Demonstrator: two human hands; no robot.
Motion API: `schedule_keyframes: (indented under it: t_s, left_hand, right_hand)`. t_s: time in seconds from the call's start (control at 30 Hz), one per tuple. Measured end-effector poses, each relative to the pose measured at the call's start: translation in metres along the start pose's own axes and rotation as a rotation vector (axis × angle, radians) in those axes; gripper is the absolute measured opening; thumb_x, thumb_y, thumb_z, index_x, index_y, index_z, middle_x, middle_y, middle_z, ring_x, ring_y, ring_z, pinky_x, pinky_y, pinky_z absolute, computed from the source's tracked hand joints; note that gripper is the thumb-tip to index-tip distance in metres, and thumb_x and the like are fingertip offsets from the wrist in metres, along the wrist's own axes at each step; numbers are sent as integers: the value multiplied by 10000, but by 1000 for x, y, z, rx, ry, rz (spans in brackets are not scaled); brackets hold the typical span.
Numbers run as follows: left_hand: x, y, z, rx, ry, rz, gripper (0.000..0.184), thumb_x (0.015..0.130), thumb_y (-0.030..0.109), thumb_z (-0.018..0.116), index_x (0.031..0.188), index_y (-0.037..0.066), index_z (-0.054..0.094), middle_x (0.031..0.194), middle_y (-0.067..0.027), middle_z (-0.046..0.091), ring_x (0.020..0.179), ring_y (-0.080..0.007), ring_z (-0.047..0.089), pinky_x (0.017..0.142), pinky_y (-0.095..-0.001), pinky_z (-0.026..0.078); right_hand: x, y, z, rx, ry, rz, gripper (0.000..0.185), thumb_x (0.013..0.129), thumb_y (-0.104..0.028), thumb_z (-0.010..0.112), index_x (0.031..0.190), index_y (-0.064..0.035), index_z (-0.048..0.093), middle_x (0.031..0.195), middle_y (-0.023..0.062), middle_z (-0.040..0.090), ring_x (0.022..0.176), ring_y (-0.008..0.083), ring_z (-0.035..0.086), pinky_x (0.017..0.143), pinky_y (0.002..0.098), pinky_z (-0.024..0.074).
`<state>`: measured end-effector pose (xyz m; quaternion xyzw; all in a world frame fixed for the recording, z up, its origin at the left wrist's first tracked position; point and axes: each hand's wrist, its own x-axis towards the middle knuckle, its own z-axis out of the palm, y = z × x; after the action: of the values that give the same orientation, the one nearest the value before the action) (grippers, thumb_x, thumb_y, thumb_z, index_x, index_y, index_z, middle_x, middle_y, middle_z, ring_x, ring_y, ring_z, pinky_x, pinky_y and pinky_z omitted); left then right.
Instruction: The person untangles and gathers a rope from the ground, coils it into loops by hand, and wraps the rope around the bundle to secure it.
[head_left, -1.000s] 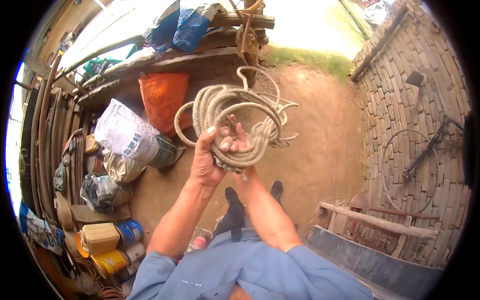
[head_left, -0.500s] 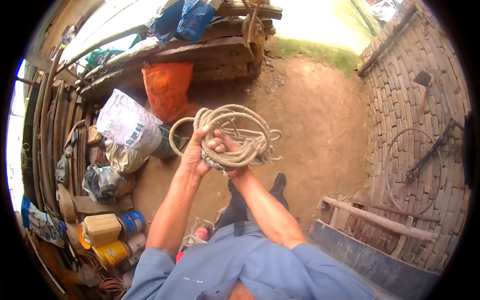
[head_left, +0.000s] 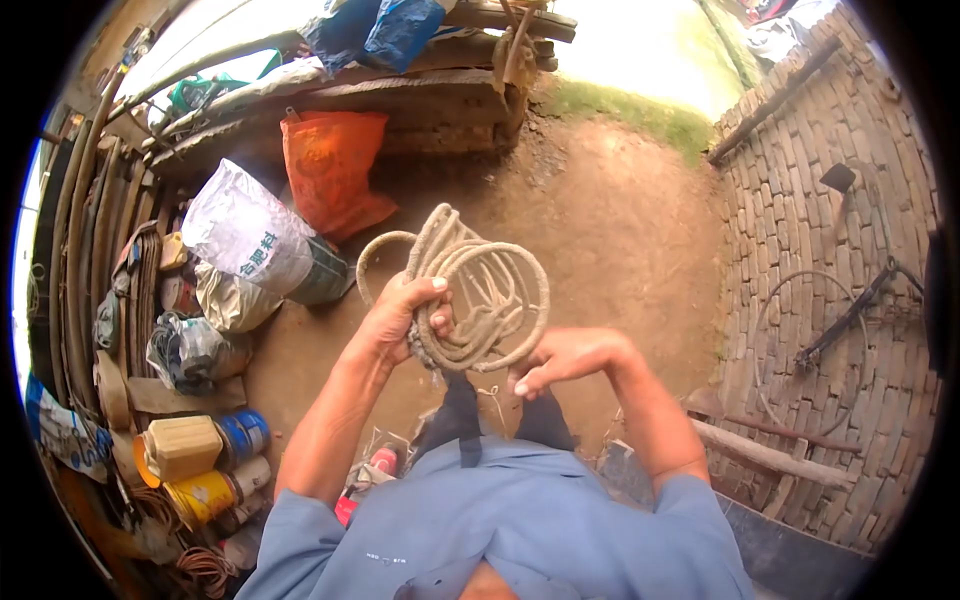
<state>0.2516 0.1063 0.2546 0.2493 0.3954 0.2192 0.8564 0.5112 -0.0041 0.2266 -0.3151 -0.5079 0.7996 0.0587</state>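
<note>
A pale, worn rope (head_left: 535,290) is gathered into several loose loops in front of my body. My left hand (head_left: 405,315) is closed around the left side of the coil, thumb on top. One loop bulges out to the left above that wrist. My right hand (head_left: 572,357) is at the coil's lower right edge, fingers curled and thumb pointing left, closed at the rope there. Its fingertips are partly hidden. Below the coil, a thin loose strand hangs in front of my dark trousers.
An orange bag (head_left: 335,170), a white printed sack (head_left: 245,225) and stuffed plastic bags stand on the left by stacked timber. Lower left are a yellowish jerrycan (head_left: 182,447) and paint buckets. A brick wall (head_left: 800,220) with a wire hoop stands right, wooden poles below it.
My right hand has come out from under the coil and swung to its right side, elbow bent outward. The loops hang more upright in my left hand. The view has shifted slightly.
</note>
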Motion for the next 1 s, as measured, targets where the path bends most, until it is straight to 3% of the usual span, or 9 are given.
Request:
schedule_keyframes:
  t_s: [0.17,0.27,0.33,0.47,0.6,0.63,0.77,0.87,1.0]
  left_hand:
    - [-2,7,-2,-87,48,57,243,889,126,688,1061,10,563,822,-80,584,577,-141,548,522,-314,468]
    - [-9,11,-5,-91,15,74,261,886,122,688,1087,14,560,824,-80,583,578,-140,545,522,-314,465]
    - [-12,6,-4,-77,35,52,277,879,116,691,1101,22,555,815,-72,575,570,-139,543,523,-311,466]
    - [-7,-1,9,89,-6,29,278,858,151,710,1043,17,552,797,-66,573,546,-143,537,519,-308,464]
    - [-15,-1,25,197,-45,-14,249,847,154,710,995,18,563,760,-54,559,548,-139,541,509,-307,469]
    - [-16,-1,23,199,-55,-30,253,845,154,710,998,18,563,763,-53,561,547,-138,541,508,-305,470]
    - [-22,-1,18,142,-7,-31,289,837,158,716,1033,17,557,771,-54,567,541,-137,539,508,-304,473]
    - [-28,3,17,95,-56,21,336,833,165,722,1077,11,550,791,-55,576,537,-134,536,510,-304,476]
    - [-46,-14,15,142,-87,-15,455,821,158,742,1192,-7,536,820,-59,565,549,-126,532,511,-298,468]
  right_hand:
    - [-48,-70,-13,-180,56,31,377,956,-275,689,1138,55,688,958,112,729,781,179,699,711,309,570]
    - [-70,-78,-14,159,30,-226,344,969,-266,663,1092,54,689,893,112,717,658,161,674,636,298,569]
    - [-65,-92,-11,205,291,-462,341,971,-243,667,1107,70,676,880,129,718,659,162,679,640,292,562]
    - [31,-102,-56,-340,923,-603,403,940,-320,683,1190,-4,678,1184,135,668,1039,250,680,884,366,551]
    - [111,-101,-74,-796,910,-442,450,908,-359,685,1173,4,681,1225,203,630,1130,363,618,988,418,487]
    - [117,-108,-74,-708,781,-286,389,918,-334,678,1076,19,713,1067,191,699,1006,318,673,903,404,522]
    - [133,-106,-83,-369,790,-322,355,931,-314,662,881,30,737,749,122,726,679,181,668,680,353,549]
    - [136,-90,-110,-186,932,-361,314,947,-269,664,897,36,721,776,118,718,637,178,674,586,333,545]
    - [139,-52,-167,640,1374,-456,216,946,-106,585,881,75,685,765,172,702,594,239,713,484,333,578]
